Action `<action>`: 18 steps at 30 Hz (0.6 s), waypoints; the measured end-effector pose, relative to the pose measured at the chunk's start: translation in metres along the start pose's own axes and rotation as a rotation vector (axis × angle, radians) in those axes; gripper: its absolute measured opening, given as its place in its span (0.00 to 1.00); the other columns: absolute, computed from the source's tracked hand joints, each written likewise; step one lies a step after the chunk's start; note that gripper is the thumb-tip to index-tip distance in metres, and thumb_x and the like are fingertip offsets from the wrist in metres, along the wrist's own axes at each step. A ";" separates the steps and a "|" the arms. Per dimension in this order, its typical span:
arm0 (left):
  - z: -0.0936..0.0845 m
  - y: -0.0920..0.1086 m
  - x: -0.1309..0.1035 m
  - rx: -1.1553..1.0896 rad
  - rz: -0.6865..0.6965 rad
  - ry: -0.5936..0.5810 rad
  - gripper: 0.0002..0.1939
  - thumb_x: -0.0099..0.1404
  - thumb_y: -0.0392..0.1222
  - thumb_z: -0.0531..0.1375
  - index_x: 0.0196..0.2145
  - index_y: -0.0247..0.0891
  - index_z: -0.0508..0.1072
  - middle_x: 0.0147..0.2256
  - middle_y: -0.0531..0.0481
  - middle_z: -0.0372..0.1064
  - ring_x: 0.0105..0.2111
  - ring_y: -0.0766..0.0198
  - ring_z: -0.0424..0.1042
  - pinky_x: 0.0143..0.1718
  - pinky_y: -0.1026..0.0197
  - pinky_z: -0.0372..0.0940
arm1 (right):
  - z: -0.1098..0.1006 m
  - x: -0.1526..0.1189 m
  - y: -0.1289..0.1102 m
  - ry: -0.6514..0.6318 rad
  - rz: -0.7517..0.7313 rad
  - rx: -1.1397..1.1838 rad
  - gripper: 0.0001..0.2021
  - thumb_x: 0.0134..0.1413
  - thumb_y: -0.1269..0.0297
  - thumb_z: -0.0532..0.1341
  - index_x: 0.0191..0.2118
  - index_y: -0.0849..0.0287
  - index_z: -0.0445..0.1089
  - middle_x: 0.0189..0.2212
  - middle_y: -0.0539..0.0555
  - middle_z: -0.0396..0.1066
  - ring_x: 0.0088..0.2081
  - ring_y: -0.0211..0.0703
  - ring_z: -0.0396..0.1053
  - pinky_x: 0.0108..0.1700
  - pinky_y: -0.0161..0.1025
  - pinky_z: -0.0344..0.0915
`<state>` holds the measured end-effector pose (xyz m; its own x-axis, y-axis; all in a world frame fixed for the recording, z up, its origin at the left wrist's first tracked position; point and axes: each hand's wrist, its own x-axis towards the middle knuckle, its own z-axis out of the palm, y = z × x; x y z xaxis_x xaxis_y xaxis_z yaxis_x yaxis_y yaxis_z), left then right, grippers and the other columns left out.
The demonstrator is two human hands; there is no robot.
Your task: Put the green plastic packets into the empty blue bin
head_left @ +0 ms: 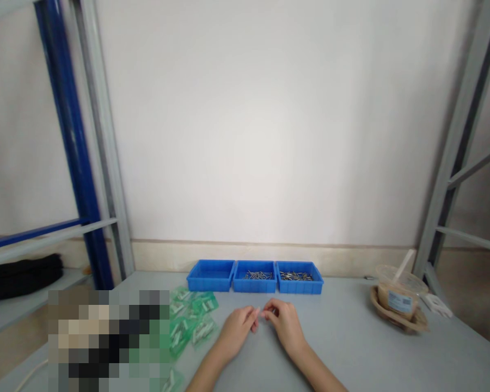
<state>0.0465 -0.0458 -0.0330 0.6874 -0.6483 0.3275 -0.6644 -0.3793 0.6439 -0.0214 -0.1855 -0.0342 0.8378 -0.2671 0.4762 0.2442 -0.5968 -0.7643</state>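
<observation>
Two hands rest on smooth grey table (351, 337): left hand (237, 329) and right hand (283, 324), fingertips nearly meeting, pinching something tiny; too small to identify. Three blue plastic bins (255, 276) sit behind them by the wall; middle and right ones hold small metal pins. Glossy green packets (191, 321) lie just left. Lidded cup (400, 296) with straw far right. Pixelated block hides the lower left.

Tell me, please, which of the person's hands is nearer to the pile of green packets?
Left. The left hand rests on the table just right of the green packets; the right hand lies farther right, beyond the left.
</observation>
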 end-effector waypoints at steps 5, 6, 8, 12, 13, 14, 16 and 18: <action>0.008 -0.005 0.007 -0.220 -0.012 -0.042 0.25 0.61 0.61 0.45 0.30 0.35 0.64 0.21 0.51 0.65 0.24 0.64 0.63 0.28 0.64 0.56 | -0.002 0.004 0.004 0.039 -0.174 0.189 0.12 0.53 0.68 0.54 0.31 0.60 0.75 0.28 0.55 0.73 0.32 0.43 0.69 0.36 0.36 0.61; 0.008 -0.007 0.008 -0.281 -0.016 -0.055 0.26 0.59 0.63 0.45 0.32 0.35 0.63 0.21 0.51 0.64 0.22 0.65 0.61 0.25 0.65 0.55 | -0.001 0.003 0.003 0.026 -0.206 0.178 0.13 0.54 0.68 0.52 0.33 0.60 0.75 0.29 0.55 0.73 0.33 0.44 0.69 0.37 0.36 0.61; 0.007 -0.008 0.011 -0.371 -0.011 -0.069 0.28 0.57 0.65 0.47 0.33 0.34 0.64 0.21 0.51 0.64 0.20 0.66 0.60 0.24 0.65 0.54 | -0.001 0.001 0.002 0.002 -0.246 0.112 0.14 0.55 0.68 0.51 0.36 0.59 0.74 0.30 0.55 0.73 0.34 0.44 0.69 0.39 0.38 0.61; -0.001 -0.005 0.011 -0.440 -0.003 -0.088 0.30 0.57 0.65 0.48 0.33 0.31 0.68 0.22 0.48 0.67 0.22 0.65 0.62 0.26 0.64 0.56 | -0.004 -0.001 0.004 0.024 -0.179 -0.049 0.12 0.57 0.68 0.50 0.43 0.58 0.68 0.32 0.53 0.74 0.36 0.45 0.69 0.40 0.38 0.59; -0.003 -0.004 0.011 -0.442 -0.003 -0.084 0.30 0.57 0.65 0.49 0.33 0.31 0.69 0.22 0.47 0.68 0.23 0.64 0.63 0.26 0.63 0.56 | -0.004 -0.001 0.005 0.018 -0.158 -0.072 0.10 0.57 0.68 0.50 0.41 0.58 0.67 0.31 0.52 0.73 0.34 0.44 0.69 0.38 0.37 0.58; -0.005 -0.004 0.011 -0.436 -0.003 -0.078 0.30 0.56 0.64 0.51 0.35 0.30 0.69 0.23 0.47 0.68 0.23 0.64 0.64 0.26 0.63 0.56 | -0.005 0.000 0.006 0.000 -0.150 -0.088 0.09 0.57 0.68 0.50 0.39 0.58 0.66 0.30 0.51 0.73 0.33 0.43 0.69 0.36 0.36 0.58; -0.006 -0.005 0.010 -0.406 0.004 -0.073 0.27 0.54 0.61 0.55 0.36 0.30 0.69 0.24 0.47 0.69 0.24 0.64 0.65 0.27 0.64 0.57 | -0.006 0.001 0.006 -0.040 -0.151 -0.109 0.07 0.57 0.68 0.50 0.36 0.57 0.65 0.27 0.49 0.72 0.31 0.42 0.69 0.34 0.34 0.57; -0.005 -0.008 0.010 -0.382 0.009 -0.082 0.25 0.53 0.59 0.58 0.34 0.31 0.69 0.23 0.48 0.68 0.24 0.64 0.65 0.26 0.64 0.57 | -0.006 0.001 0.005 -0.072 -0.156 -0.136 0.06 0.58 0.68 0.50 0.35 0.57 0.63 0.26 0.48 0.72 0.30 0.41 0.69 0.32 0.33 0.56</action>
<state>0.0603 -0.0458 -0.0317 0.6461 -0.7070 0.2877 -0.5025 -0.1103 0.8575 -0.0219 -0.1931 -0.0354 0.8291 -0.1116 0.5478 0.3092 -0.7249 -0.6156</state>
